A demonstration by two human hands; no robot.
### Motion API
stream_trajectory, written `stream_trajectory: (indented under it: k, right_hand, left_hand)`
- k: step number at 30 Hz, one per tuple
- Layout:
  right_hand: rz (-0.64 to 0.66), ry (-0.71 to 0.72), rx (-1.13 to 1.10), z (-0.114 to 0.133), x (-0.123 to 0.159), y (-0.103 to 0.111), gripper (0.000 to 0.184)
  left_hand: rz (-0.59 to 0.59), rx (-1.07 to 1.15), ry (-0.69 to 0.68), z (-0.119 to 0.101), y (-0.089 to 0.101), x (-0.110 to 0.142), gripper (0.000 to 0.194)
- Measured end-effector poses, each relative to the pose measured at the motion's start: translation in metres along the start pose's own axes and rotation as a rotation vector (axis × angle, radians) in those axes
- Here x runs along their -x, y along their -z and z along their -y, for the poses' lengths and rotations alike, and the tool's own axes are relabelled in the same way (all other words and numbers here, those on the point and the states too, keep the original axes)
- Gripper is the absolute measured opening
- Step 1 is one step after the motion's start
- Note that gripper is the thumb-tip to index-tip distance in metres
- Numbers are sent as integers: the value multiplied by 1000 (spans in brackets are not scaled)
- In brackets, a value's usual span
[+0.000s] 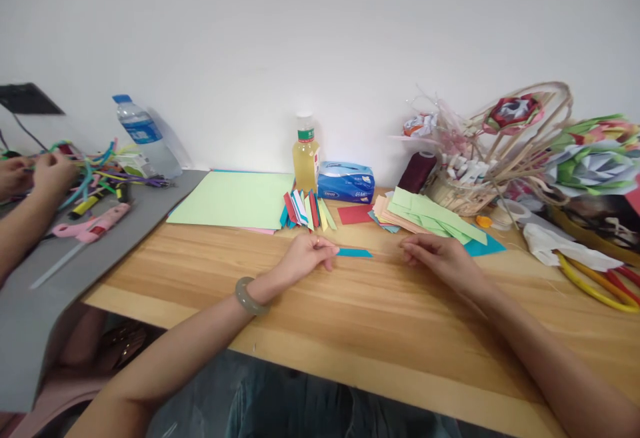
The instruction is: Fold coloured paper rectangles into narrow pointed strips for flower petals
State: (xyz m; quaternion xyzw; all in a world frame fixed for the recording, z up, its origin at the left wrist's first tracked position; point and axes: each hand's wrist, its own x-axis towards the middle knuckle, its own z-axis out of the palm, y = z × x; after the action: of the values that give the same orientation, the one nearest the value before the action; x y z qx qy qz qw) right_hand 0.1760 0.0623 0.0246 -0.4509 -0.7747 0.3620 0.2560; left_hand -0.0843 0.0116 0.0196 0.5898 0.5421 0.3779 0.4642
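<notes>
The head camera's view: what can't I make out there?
Head view: the left end of the blue strip, covered by the left hand.
Head view: whether the right hand holds anything; its grip is blurred.
Head view: a co-worker's forearm, cut off by the left edge.
Head view: small lettering on the tissue pack, too tiny.

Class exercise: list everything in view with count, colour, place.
table: one, brown, centre
mat: one, grey, left
water bottle: one, clear, left
drink bottle: one, yellow contents, centre
tissue pack: one, blue, centre
large sheets: several, green uppermost, left
folded papers: several, multicoloured, centre
paper piece: one, red, centre
paper slips: several, green uppermost, right
spool: one, maroon, right
stick container: one, clear, right
paper flowers: several, multicoloured, right
cloth: one, white, right
glue gun: one, pink, left
craft stems: many, multicoloured, left
co-worker's hands: two, bare, left
paper strip: one, blue, centre
left grip: one, bare, holding paper strip
right grip: one, bare, right
</notes>
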Motion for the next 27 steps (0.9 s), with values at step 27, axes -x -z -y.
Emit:
stream_trajectory:
  k: [27]
  right_hand:
    - [251, 252, 170, 28, 10, -20, 37]
  left_hand:
    - [170, -266, -142, -8, -14, 12, 26]
